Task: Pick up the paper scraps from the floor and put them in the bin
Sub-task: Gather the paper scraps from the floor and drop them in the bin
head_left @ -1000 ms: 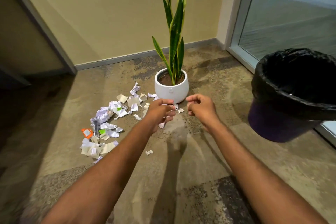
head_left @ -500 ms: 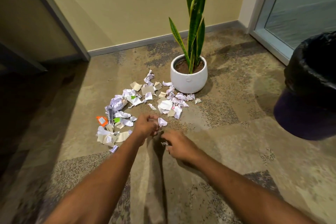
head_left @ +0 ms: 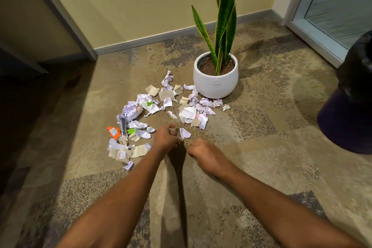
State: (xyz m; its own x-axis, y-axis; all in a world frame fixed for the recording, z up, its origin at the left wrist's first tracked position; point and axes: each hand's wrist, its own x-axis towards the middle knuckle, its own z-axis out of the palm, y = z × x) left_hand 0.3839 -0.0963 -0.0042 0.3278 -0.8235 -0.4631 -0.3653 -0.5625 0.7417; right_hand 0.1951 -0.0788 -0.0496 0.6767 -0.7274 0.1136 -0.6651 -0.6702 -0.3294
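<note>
Light, soft and crumpled, the paper scraps (head_left: 188,112) lie strewn on the floor (head_left: 251,147) beside the plant pot (head_left: 215,84), probably best pinched by raised edges, while the left hand (head_left: 166,139) and right hand (head_left: 205,153) curl just beside them, possibly holding bits, though I cannot tell.

I count one snake plant (head_left: 223,16) in one white pot (head_left: 215,84), one black-lined bin (head_left: 350,123) right of the pot, one orange packet (head_left: 113,132) and two green bits (head_left: 149,103) left of it, and paper scraps (head_left: 188,112) beyond exact counting, several dozen.
</note>
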